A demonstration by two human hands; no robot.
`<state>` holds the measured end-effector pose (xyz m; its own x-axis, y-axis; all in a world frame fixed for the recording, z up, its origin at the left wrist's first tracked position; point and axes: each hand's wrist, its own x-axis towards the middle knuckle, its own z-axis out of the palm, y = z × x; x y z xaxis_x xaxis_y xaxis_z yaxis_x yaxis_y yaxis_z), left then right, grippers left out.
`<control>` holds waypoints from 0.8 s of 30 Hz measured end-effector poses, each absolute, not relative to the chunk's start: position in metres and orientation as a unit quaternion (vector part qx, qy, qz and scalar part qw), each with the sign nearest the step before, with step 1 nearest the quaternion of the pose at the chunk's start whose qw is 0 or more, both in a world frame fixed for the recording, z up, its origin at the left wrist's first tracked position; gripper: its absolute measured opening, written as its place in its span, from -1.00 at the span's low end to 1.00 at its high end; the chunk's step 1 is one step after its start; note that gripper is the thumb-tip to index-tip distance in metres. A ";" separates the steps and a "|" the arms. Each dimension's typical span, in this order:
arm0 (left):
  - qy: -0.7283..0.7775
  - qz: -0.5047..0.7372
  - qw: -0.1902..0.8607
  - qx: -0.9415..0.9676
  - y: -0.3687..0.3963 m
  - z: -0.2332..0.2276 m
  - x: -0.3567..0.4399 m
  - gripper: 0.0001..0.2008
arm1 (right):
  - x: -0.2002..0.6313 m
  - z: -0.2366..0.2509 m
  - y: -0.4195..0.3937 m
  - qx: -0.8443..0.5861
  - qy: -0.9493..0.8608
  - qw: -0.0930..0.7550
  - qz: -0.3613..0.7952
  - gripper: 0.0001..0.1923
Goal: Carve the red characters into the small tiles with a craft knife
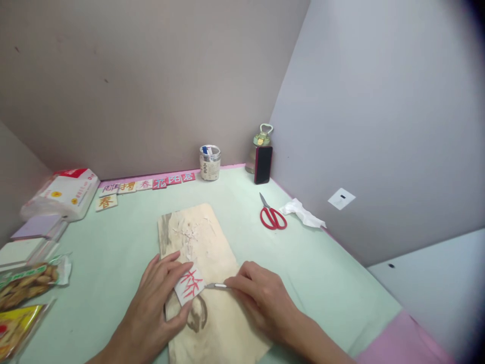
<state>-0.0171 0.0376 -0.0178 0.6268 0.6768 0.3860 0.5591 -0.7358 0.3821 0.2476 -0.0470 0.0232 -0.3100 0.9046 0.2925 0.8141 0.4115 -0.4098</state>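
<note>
The left hand (161, 290) grips a red-marked tile (189, 285). The right hand (261, 293) pinches a knife (219, 286), tip just right of the tile.

Your slim knife (217, 286) shows a grey metallic finish. The white tile (186, 296) you are working presents matt. Beneath it, your board (210, 242) is pale, matt and wood-like, its surface roughened by thin scraps (187, 232). Far right, note scissors (273, 218) with metal blades and smooth red handles, apparently plastic; beside them, crumpled soft paper (303, 213). Your phone (263, 166) has a smooth dark face. At left, you have glossy plastic packets (32, 283). Your worktop (121, 237) reads smooth and matt.
</note>
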 end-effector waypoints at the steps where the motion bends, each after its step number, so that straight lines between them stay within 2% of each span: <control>1: 0.345 0.258 0.113 0.895 0.037 -0.017 -0.017 -0.49 | 0.249 0.024 -0.045 -0.528 -0.808 0.243 0.096 -0.72; 11: 0.371 0.286 0.132 0.874 0.037 -0.021 -0.017 -0.61 | 0.252 0.018 -0.043 -0.511 -0.808 0.262 0.127 -0.72; 24: 0.357 0.288 0.157 0.875 0.038 -0.024 -0.018 -0.59 | 0.252 0.013 -0.030 -0.480 -0.812 0.290 0.162 -0.74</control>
<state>-0.0181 0.0379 -0.0242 0.5793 0.7149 0.3915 0.5336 -0.6957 0.4809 0.2523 -0.0298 0.0131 -0.3710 0.8735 0.3152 0.6851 0.4866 -0.5421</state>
